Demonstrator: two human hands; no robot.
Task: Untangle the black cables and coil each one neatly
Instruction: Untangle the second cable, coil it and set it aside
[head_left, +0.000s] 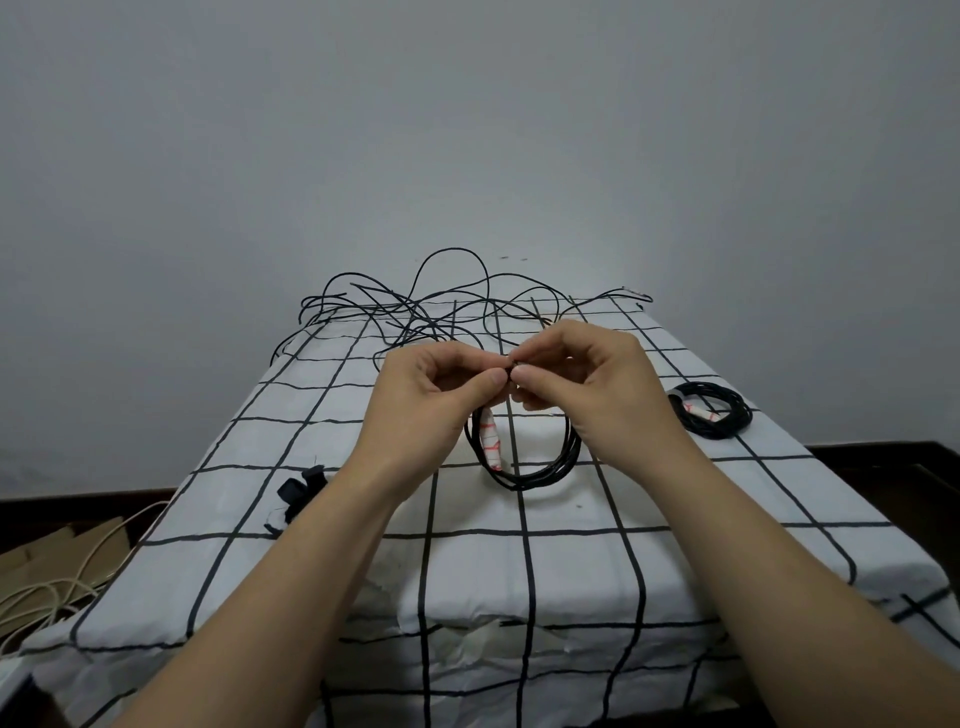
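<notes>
A black cable coil (530, 475) with a white, red-marked wrap hangs from my two hands above the middle of the checked cloth. My left hand (431, 400) and my right hand (587, 384) pinch its top together, thumbs and forefingers meeting at the same spot. A second coiled black cable (719, 415), also with a white wrap, lies flat at the right. A loose tangle of black cables (415, 312) spreads over the far end of the table, behind my hands.
The table is covered by a white cloth with black grid lines (571, 571). Black strap pieces (298, 493) lie at the left, partly under my left forearm. Cardboard and pale cord (57, 577) lie on the floor at lower left. A plain wall stands behind.
</notes>
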